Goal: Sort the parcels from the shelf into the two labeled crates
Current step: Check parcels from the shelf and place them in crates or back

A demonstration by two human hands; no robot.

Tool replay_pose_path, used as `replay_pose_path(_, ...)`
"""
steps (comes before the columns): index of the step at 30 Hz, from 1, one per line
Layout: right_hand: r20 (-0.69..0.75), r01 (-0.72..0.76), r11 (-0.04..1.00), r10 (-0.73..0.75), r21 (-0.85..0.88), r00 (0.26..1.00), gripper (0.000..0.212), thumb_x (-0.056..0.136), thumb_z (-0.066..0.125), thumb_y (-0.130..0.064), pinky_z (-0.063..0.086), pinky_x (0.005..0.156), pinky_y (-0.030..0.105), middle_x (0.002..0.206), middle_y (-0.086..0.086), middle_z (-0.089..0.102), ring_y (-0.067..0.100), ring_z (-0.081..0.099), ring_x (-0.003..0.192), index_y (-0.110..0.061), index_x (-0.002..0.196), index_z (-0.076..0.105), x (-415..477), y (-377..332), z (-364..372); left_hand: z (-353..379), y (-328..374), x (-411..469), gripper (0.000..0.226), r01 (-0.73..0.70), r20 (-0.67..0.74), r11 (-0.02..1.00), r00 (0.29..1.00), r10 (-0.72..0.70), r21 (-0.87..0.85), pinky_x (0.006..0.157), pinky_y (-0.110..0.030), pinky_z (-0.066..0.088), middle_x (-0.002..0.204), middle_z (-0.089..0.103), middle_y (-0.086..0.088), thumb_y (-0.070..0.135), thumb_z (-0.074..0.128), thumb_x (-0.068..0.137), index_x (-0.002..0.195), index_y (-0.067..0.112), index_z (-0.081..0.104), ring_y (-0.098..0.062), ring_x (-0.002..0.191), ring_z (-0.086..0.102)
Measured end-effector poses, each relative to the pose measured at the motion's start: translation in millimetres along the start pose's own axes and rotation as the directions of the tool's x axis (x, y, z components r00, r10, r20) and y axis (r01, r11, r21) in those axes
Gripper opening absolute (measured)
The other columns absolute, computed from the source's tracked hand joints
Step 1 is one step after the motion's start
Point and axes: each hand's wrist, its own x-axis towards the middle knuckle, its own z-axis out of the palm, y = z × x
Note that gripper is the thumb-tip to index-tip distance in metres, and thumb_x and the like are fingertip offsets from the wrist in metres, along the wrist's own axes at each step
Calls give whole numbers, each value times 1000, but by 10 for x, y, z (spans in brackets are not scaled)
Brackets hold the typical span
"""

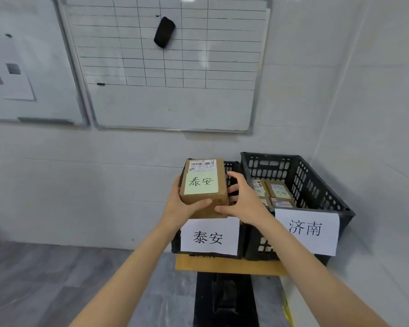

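— What is the left hand (182, 205) doing?
— It is gripping a cardboard parcel (219, 175) from the left side; its thumb is lying across the near face, and its fingers are curling round the far side, mostly hidden.
— And the right hand (244, 201)?
— It is clasping the same parcel from the right; its thumb is pressing the near lower corner and its fingers are curling against the side; so the parcel is sitting between the two hands, with a green note (200, 184) reading 泰安 facing up.
— Where are the crates sitting?
— The black crate marked 泰安 (233, 167) is sitting under and behind both hands, its white sign (209, 236) hanging just below the wrists; the crate marked 济南 (302, 178) is standing just beyond the right hand, close against the first; it is holding several small parcels (275, 192).
— Anything above the hands?
— A gridded whiteboard (170, 67) is hanging high above them; a black eraser (164, 31) is sticking to it.
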Motion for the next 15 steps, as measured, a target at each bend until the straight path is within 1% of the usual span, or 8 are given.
replay_pose_path(1, -2, 4, 1000, -4, -11, 1000, 105, 69, 89, -15, 52, 90, 33, 114, -3, 54, 17, 59, 109, -31, 150, 25, 70, 70, -40, 61, -32, 90, 94, -20, 10, 1000, 1000, 20, 6, 75, -11, 48, 117, 50, 28, 26, 87, 66, 132, 45, 23, 3, 113, 51)
replay_pose_path(2, -2, 7, 1000, -7, -18, 1000, 107, 68, 89, -15, 51, 94, 38, 118, -1, 53, 19, 57, 113, -30, 151, 24, 141, 133, -69, 107, -56, 179, 94, -34, 21, 999, 999, 34, 7, 77, -13, 49, 117, 51, 28, 24, 88, 66, 130, 47, 24, 4, 113, 51)
replay_pose_path(3, -1, 11, 1000, -11, -22, 1000, 108, 68, 89, -14, 51, 96, 40, 121, 1, 52, 20, 56, 115, -29, 152, 23, 214, 194, -91, 141, -100, 274, 92, -45, 31, 999, 999, 45, 10, 84, -18, 51, 120, 53, 25, 22, 88, 65, 130, 47, 27, 0, 116, 51)
replay_pose_path(5, -1, 22, 999, -22, -28, 1000, 109, 68, 89, -14, 51, 98, 41, 126, 3, 49, 20, 55, 116, -27, 154, 22, 360, 306, -106, 193, -187, 459, 96, -66, 48, 998, 997, 65, 18, 99, -35, 49, 131, 54, 13, 18, 89, 64, 140, 37, 32, -9, 125, 50)
replay_pose_path(7, -22, 33, 999, -34, -24, 999, 107, 67, 89, -16, 48, 102, 41, 132, 4, 45, 18, 51, 120, -25, 152, 24, 518, 418, -90, 242, -251, 650, 104, -76, 54, 996, 996, 74, 38, 104, -45, 45, 136, 52, 5, 17, 89, 63, 146, 28, 28, -14, 128, 47)
replay_pose_path(9, -60, 49, 999, -50, -23, 997, 104, 66, 90, -21, 44, 105, 35, 137, 3, 41, 13, 44, 125, -24, 149, 27, 703, 511, -67, 292, -311, 849, 107, -87, 51, 993, 995, 83, 76, 104, -46, 45, 133, 53, 5, 23, 91, 59, 146, 27, 28, -12, 127, 48)
replay_pose_path(11, -79, 75, 997, -76, -24, 994, 106, 65, 90, -29, 40, 102, 29, 142, -1, 42, 8, 40, 126, -25, 149, 25, 921, 567, -48, 335, -376, 1056, 113, -93, 46, 990, 995, 89, 109, 105, -45, 44, 132, 53, 6, 31, 93, 54, 147, 27, 29, -9, 125, 47)
replay_pose_path(15, -11, 155, 986, -156, -68, 988, 109, 69, 88, -35, 43, 107, 46, 147, -7, 43, 14, 41, 135, -32, 153, 18, 1423, 657, 35, 384, -541, 1556, 115, -121, 57, 978, 992, 113, 170, 108, -43, 41, 136, 47, 4, 43, 89, 50, 147, 29, 28, -8, 127, 43)
